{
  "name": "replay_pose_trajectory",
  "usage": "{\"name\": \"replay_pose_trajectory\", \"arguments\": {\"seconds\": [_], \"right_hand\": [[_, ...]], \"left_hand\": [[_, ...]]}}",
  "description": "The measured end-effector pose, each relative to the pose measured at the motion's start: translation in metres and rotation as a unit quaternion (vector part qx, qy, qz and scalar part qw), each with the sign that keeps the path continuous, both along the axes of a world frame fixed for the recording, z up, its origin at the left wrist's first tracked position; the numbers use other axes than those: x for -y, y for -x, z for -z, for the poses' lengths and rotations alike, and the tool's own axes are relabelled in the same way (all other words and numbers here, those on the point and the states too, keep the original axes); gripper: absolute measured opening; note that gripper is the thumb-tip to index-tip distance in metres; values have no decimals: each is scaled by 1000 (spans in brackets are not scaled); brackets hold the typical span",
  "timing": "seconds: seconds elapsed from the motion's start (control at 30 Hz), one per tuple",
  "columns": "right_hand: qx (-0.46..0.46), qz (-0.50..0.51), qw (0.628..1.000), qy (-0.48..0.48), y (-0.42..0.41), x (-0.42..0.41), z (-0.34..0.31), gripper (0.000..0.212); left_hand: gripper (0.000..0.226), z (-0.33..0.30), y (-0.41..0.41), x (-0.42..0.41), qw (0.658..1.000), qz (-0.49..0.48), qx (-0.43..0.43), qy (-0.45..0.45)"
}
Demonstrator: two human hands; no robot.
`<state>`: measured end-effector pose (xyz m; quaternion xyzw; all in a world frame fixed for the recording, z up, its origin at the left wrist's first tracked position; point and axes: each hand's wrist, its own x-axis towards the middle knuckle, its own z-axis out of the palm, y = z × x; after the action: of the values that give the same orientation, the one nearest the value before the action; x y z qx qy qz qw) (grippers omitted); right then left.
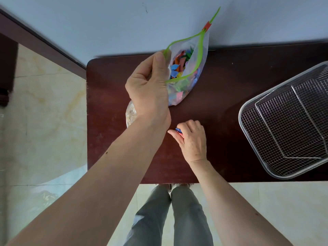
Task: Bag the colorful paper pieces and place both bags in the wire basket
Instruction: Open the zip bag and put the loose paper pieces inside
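Note:
My left hand (pixel 149 89) pinches the green zipper rim of a clear bag (pixel 190 68) and holds its mouth open above the dark table (pixel 221 103). The bag holds several colorful paper pieces (pixel 179 65), and a red slider sits at the far end of its zipper. Nearer to me, my right hand (pixel 191 137) rests low on the table, its fingers closed around a few blue and red paper pieces (pixel 178 130). A second clear bag (pixel 130 114) shows only partly, under my left wrist. The wire basket (pixel 287 121) stands on the table's right side.
The table stands against a pale blue wall. A tiled floor lies to the left and below the front edge, where my legs are. A dark wooden frame runs along the far left. The basket overhangs the right part of the table.

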<state>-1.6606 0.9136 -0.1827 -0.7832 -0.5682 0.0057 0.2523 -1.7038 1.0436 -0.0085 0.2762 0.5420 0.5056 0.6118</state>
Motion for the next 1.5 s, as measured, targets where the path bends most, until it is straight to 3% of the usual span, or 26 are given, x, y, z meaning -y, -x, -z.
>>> {"name": "replay_pose_trajectory", "arguments": {"seconds": [0.13,0.33,0.43,0.5,0.57,0.67,0.73,0.8,0.9,1.03,1.1,1.17,1.37,1.5], "right_hand": [[49,-2,999,-22,1,-2,-3,43],[39,0,998,-39,0,-4,0,44],[-34,27,998,-44,-2,-9,-3,41],[-145,80,985,-56,-3,-13,-15,39],[-332,169,925,-69,-3,-20,-35,38],[-596,311,732,-111,-8,-34,-68,41],[-689,368,610,-132,-14,-42,-86,39],[-749,384,522,-139,-21,-48,-103,36],[-808,357,445,-147,-28,-57,-128,35],[-853,305,393,-157,-32,-66,-156,32],[-867,278,379,-164,-33,-70,-171,29],[-870,255,388,-168,-35,-75,-182,25],[-834,211,471,-197,-37,-88,-210,10],[-805,210,502,-237,-35,-100,-225,20]], "left_hand": [[14,1,1,-1,1000,3,-8,-6],[16,1,1,0,1000,4,-7,-7],[18,1,1,0,1000,0,0,-5],[18,2,1,0,1000,0,-3,-3],[17,1,1,1,1000,3,-5,-3],[14,-1,0,2,1000,6,-6,1],[14,-1,0,4,1000,9,-20,0],[14,-2,1,6,999,18,-39,-5],[13,-3,2,9,997,28,-65,-10],[16,-6,2,12,996,39,-81,1],[15,-11,1,12,996,45,-82,11],[14,-16,-1,12,995,47,-85,23],[16,-34,-4,16,991,50,-102,65],[19,-45,-9,24,984,60,-148,73]]}}
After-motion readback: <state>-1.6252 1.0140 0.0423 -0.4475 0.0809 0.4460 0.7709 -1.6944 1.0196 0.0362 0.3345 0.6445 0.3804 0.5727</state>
